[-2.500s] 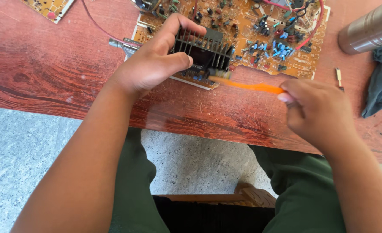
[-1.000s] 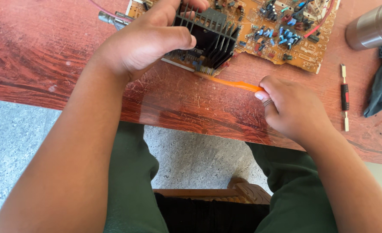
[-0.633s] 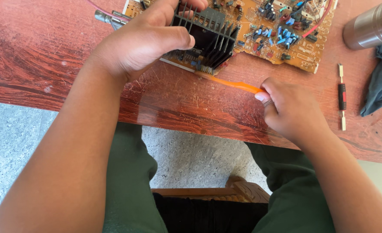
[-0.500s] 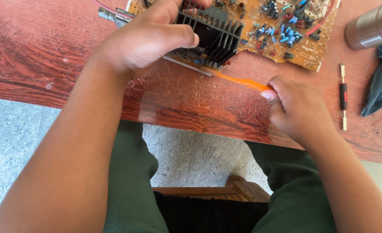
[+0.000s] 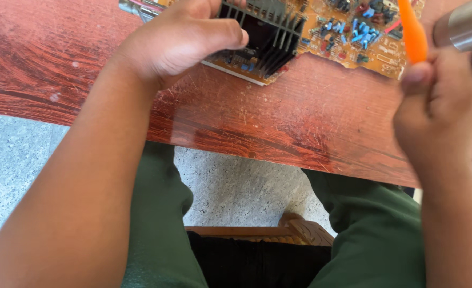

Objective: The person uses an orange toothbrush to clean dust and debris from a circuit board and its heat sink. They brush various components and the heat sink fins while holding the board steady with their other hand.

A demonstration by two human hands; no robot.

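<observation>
Left hand (image 5: pixel 177 40) grips the black heat sink (image 5: pixel 268 29) on the circuit board (image 5: pixel 353 37). Right hand (image 5: pixel 441 101), right of the board, clasps an orange tool (image 5: pixel 413 32) above the table (image 5: pixel 310 117).

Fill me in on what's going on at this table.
A person seated at a reddish wooden table grips a black finned heat sink on a brown circuit board with the left hand. The right hand holds an orange tool with its tip pointing up over the board's right part. A metal cylinder lies at the top right.
</observation>
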